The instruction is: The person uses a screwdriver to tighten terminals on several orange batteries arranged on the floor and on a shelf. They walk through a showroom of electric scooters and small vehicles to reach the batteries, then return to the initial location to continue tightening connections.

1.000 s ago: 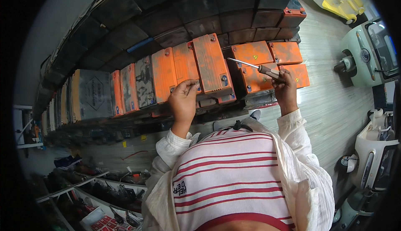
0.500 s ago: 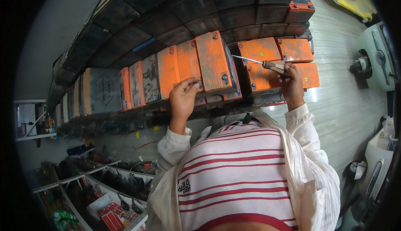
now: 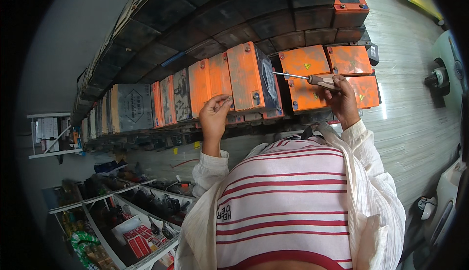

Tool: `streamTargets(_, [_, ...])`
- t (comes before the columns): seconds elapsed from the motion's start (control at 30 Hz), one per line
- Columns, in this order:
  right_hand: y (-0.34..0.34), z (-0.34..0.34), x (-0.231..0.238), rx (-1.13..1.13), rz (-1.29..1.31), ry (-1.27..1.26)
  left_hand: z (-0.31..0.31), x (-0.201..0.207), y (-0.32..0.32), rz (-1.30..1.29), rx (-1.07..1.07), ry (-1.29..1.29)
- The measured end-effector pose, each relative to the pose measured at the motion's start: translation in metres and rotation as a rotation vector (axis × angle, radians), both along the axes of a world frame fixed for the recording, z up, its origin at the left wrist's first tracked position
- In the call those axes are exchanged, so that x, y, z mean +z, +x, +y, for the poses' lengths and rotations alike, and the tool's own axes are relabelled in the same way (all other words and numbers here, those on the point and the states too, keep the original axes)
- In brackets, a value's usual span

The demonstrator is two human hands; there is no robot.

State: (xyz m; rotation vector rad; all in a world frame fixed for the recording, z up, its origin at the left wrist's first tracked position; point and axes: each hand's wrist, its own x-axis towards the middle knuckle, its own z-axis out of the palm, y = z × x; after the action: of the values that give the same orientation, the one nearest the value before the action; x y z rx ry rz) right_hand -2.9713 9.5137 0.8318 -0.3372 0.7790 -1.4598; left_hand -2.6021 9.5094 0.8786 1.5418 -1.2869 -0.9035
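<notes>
Pointing left, the screwdriver (image 3: 315, 80) lies crosswise in front of me, its long axis nearly level, tip by the dark side of the tall orange battery (image 3: 244, 74); I can't tell whether they touch. My right hand (image 3: 345, 103), the nearer one, is closed around the handle. Beyond that battery's near left corner, my left hand (image 3: 213, 117) has thumb and forefinger pinched together, on what I can't tell. Other orange batteries (image 3: 303, 61) sit behind the handle.

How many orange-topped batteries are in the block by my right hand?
4: the far left one, far right one, near left one, and near right one, partly behind your right hand. More may be hidden underneath.
</notes>
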Motion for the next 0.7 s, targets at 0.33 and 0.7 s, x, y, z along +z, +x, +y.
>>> streamTargets(0.33, [-0.003,0.002,0.001,0.016,-0.024,0.025,0.005,0.003,-0.003,-0.093,0.01,-0.019])
streamTargets(0.7, [-0.005,0.002,0.001,0.052,0.008,0.001,0.001,-0.004,-0.003,-0.101,0.012,-0.047])
